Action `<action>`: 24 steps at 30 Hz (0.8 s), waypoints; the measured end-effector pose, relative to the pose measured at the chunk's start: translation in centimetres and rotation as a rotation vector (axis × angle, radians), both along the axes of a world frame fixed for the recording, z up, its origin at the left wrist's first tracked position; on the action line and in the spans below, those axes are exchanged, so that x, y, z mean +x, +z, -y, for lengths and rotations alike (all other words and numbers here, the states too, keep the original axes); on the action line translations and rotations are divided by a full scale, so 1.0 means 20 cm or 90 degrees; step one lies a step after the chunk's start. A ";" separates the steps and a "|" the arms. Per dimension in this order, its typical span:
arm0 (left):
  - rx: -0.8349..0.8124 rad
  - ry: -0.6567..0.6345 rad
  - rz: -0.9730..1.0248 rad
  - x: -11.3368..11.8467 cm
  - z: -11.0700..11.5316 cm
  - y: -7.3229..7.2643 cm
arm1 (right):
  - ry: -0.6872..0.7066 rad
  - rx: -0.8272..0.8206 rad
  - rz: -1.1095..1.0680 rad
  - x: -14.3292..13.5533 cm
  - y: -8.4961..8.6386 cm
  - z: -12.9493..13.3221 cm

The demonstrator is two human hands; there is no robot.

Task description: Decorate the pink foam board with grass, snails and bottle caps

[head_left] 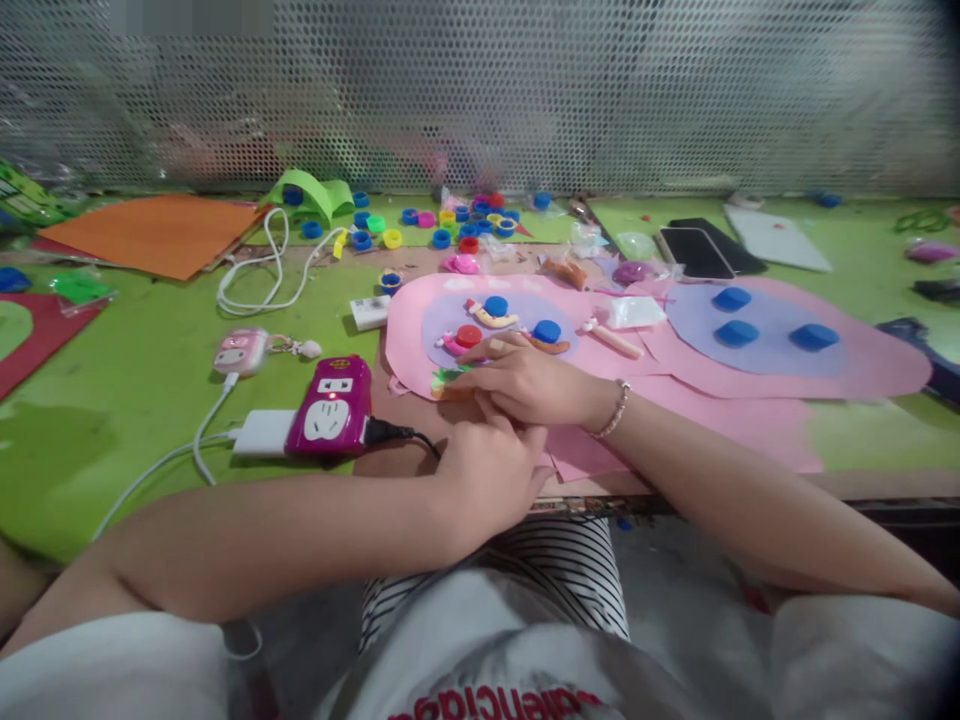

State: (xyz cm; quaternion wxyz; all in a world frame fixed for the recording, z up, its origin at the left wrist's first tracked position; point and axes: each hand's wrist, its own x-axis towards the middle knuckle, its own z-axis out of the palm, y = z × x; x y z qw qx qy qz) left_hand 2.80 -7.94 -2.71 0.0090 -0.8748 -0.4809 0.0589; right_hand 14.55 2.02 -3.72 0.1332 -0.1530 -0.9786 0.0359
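Green-and-orange clay piece (450, 382) lies on the pink paper sheet (407, 325), near the pink clay snail (452, 343). My half-open right hand (536, 380) seems to be pressing it, which calls for light fingertips; my left hand (487, 470) curls close by, its grip hidden.

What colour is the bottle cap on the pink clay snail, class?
Red: the bottle cap on the pink clay snail, seen in the head view.

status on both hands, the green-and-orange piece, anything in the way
Right hand: fingers at green-and-orange piece. Left hand: against right hand, grip hidden. Close by: black plug, its cord running toward left wrist.
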 end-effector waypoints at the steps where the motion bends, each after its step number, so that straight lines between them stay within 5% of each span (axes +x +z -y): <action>1: 0.001 0.000 0.000 0.00 0.00 0.00 | 0.002 -0.003 0.007 0.00 0.00 0.00; 24: -0.037 0.002 -0.010 0.01 0.00 0.03 | -0.047 0.145 0.102 0.01 0.06 0.04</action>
